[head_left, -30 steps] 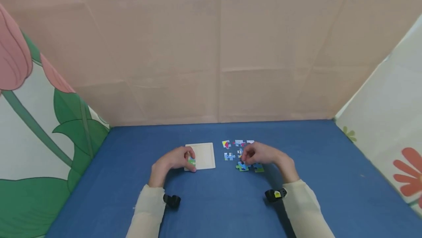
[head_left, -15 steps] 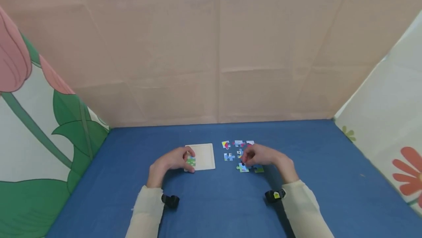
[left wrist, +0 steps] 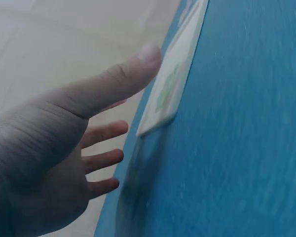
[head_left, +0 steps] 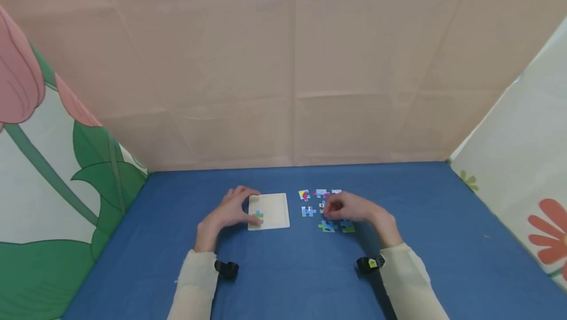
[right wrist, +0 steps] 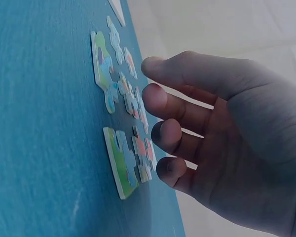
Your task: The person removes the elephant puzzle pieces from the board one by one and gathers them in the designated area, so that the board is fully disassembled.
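Note:
In the head view my left hand (head_left: 225,212) is spread over the left edge of a pale puzzle tray (head_left: 276,211), thumb and fingers apart with nothing between them. Inside the tray's lower left corner lies a green and blue jigsaw piece (head_left: 259,214), partly behind the thumb. The left wrist view shows the extended thumb (left wrist: 118,79) in front of the tray. My right hand (head_left: 354,207) hovers over the loose jigsaw pieces, fingers loosely bent and holding nothing. Closest below it are a green-edged piece (right wrist: 102,59) and another green-edged piece (right wrist: 119,165).
Several more jigsaw pieces lie in rows right of the tray, such as a blue one (head_left: 308,211) and a yellow-cornered one (head_left: 303,195). A blue cloth (head_left: 283,280) covers the table. A beige wall (head_left: 283,88) stands behind, with printed side panels.
My left hand has let go of the green and blue piece, and its fingers have spread away toward the tray's far edge. The right hand has lifted slightly off the green-edged piece.

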Tool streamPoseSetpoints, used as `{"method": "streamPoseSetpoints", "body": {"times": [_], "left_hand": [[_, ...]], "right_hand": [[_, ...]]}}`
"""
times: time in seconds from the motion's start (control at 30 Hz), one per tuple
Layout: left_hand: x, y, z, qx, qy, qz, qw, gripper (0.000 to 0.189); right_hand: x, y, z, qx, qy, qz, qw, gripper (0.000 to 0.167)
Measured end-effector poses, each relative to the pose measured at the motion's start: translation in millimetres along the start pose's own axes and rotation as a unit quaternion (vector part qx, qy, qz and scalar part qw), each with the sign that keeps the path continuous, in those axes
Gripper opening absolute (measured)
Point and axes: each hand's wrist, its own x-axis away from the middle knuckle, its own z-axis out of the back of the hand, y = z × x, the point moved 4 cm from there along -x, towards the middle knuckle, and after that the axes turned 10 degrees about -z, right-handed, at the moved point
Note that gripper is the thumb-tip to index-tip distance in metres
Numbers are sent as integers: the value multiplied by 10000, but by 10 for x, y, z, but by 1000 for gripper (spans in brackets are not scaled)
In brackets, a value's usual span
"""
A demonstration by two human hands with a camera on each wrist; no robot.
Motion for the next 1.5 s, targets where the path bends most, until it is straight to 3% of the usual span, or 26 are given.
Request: {"method": "streamPoseSetpoints", "body": {"times": [0.2,0.4,0.77,0.97,1.5], "left_hand": [[12,-68,-48,-37,-416,78,9991,93],[-1,-39,-72,-24,-493,46,9988,91],[17,-69,-48,70,-487,313,9983,90],[62,-108,-105,292,-386,396,9980,89],[48,-82,-117,360,-370,386,9979,89]], "right_hand": [[-23,-79,-19,108,157,129,9997,6],[-55,-216,-118,132,322,452,9984,8],[-313,-629,-346,460,546,955,9929,15],[-418,-827,-404,628,616,1321,9873,19],[-683,-1031,-588,796,503,1383,9859,25]]}}
